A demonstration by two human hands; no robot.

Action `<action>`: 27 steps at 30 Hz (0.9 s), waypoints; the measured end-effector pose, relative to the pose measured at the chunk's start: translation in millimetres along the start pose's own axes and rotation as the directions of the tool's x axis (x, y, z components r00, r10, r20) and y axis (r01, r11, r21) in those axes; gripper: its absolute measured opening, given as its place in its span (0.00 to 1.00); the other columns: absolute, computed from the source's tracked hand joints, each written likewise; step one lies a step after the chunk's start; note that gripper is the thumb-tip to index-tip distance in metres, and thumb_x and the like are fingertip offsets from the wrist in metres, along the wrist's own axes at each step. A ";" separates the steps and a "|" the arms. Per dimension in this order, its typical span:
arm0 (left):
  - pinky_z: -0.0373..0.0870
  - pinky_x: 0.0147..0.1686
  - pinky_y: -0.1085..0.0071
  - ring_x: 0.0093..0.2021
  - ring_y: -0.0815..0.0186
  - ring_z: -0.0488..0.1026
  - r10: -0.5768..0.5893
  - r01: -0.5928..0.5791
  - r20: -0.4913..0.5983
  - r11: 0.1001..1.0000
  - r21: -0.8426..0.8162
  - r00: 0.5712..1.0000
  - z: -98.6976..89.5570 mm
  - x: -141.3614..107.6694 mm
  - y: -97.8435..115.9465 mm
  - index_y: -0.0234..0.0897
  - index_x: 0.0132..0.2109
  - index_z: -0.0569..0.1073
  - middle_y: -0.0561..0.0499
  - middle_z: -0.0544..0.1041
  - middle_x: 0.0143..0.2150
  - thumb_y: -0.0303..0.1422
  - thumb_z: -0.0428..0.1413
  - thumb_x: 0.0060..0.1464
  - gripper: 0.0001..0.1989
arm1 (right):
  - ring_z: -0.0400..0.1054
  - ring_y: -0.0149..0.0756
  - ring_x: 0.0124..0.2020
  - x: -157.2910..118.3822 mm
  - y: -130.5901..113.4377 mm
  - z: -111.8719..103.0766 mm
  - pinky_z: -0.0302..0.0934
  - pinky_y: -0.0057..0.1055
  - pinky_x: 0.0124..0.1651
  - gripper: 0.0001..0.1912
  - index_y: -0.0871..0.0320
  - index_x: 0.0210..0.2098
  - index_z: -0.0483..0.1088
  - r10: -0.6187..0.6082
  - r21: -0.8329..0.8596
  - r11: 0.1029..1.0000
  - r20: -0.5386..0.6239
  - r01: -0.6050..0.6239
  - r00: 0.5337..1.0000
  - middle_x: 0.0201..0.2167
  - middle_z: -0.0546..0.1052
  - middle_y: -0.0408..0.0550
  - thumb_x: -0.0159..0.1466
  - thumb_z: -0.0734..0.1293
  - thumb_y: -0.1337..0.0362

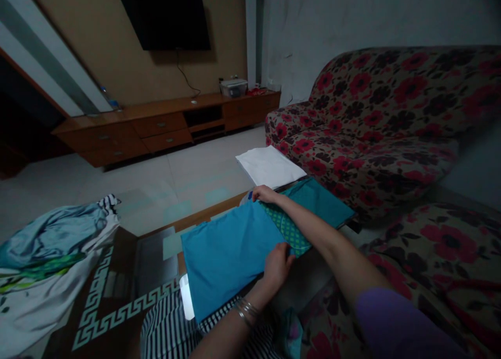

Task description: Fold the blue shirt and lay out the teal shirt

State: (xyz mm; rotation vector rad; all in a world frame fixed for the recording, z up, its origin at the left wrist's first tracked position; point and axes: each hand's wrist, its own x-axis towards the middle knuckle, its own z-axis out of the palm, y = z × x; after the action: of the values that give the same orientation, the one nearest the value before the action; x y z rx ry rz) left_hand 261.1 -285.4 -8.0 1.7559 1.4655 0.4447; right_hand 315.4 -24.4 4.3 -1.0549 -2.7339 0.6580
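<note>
A bright blue cloth point(230, 252) lies flat over the glass-topped table, its near corner hanging by the striped clothing on the lap. My left hand point(277, 265), with bangles at the wrist, has curled fingers on the cloth's near right edge. At the far right corner, my right hand point(264, 194) pinches the cloth's edge. Green patterned fabric point(287, 231) shows beside the blue cloth, under my right forearm. Farther right is a folded teal cloth point(323, 202), and behind it a folded white cloth point(270, 166).
Rumpled clothes point(58, 239) are heaped at the left on the table point(125, 314). A flowered sofa point(371, 124) stands at the right. Across the floor, a wooden cabinet point(156, 127) runs below a wall television point(168, 17).
</note>
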 end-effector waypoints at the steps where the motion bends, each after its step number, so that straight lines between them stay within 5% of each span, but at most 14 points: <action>1: 0.65 0.48 0.63 0.48 0.57 0.70 0.010 -0.010 0.019 1.000 0.000 1.000 1.5 -3.5 -1.6 0.35 0.54 0.69 0.41 0.74 0.50 0.31 0.53 0.58 0.17 | 0.72 0.35 0.43 -1.3 1.1 3.3 0.61 0.26 0.48 0.19 0.62 0.37 0.80 0.011 -0.020 1.000 -0.002 -0.011 1.000 0.41 0.80 0.51 0.52 0.62 0.80; 5: 0.66 0.50 0.64 0.50 0.58 0.70 0.156 -0.157 0.054 0.988 0.007 0.986 -7.7 -25.0 -12.0 0.37 0.58 0.68 0.41 0.72 0.52 0.31 0.52 0.60 0.19 | 0.69 0.42 0.50 -2.5 -3.4 16.5 0.59 0.31 0.53 0.20 0.63 0.44 0.78 0.050 -0.092 0.994 -0.035 -0.053 0.998 0.47 0.77 0.57 0.56 0.61 0.78; 9: 0.65 0.49 0.65 0.48 0.59 0.69 0.273 -0.264 -0.033 0.951 0.158 0.961 -58.2 -30.0 -48.1 0.37 0.50 0.73 0.43 0.74 0.47 0.27 0.47 0.60 0.15 | 0.68 0.41 0.52 6.4 -19.1 30.4 0.57 0.31 0.54 0.17 0.60 0.48 0.77 -0.001 -0.116 0.993 0.006 0.002 1.000 0.49 0.77 0.56 0.63 0.62 0.73; 14: 0.62 0.54 0.59 0.52 0.56 0.66 0.110 0.021 -0.315 0.923 0.385 0.943 -157.7 0.5 -117.9 0.35 0.49 0.73 0.42 0.74 0.50 0.21 0.49 0.54 0.17 | 0.67 0.43 0.53 25.0 -36.5 43.5 0.57 0.30 0.52 0.17 0.54 0.49 0.76 -0.051 -0.137 0.989 0.072 0.061 0.996 0.51 0.76 0.52 0.61 0.69 0.64; 18: 0.61 0.55 0.59 0.56 0.55 0.65 -0.014 0.128 -0.258 0.893 0.430 0.966 -212.0 21.2 -153.6 0.35 0.54 0.72 0.42 0.73 0.54 0.23 0.54 0.52 0.21 | 0.68 0.45 0.50 35.8 -39.5 48.0 0.57 0.31 0.47 0.19 0.54 0.47 0.77 -0.038 -0.161 0.985 0.112 0.056 0.993 0.46 0.77 0.52 0.56 0.74 0.58; 22: 0.63 0.49 0.64 0.48 0.57 0.71 -0.052 0.096 -0.113 0.899 0.426 0.992 -230.4 29.8 -167.1 0.37 0.48 0.76 0.46 0.78 0.45 0.26 0.59 0.48 0.18 | 0.68 0.43 0.48 38.3 -37.2 48.6 0.56 0.29 0.45 0.18 0.55 0.43 0.77 -0.048 -0.167 0.983 0.161 0.075 0.986 0.45 0.77 0.51 0.54 0.75 0.59; 27: 0.63 0.44 0.65 0.44 0.55 0.72 -0.103 0.124 -0.073 0.891 0.436 0.992 -241.3 35.8 -175.6 0.36 0.39 0.77 0.47 0.78 0.40 0.31 0.62 0.44 0.12 | 0.69 0.40 0.47 35.0 -35.6 46.9 0.56 0.26 0.43 0.16 0.58 0.43 0.77 -0.031 -0.169 0.984 0.167 0.059 0.986 0.45 0.77 0.52 0.56 0.74 0.60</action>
State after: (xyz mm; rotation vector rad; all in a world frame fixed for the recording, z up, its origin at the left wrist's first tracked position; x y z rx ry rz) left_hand -14.1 -165.2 4.1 1.9993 1.7976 0.0927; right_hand 254.6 -40.9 -22.8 -1.0107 -2.9940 0.5299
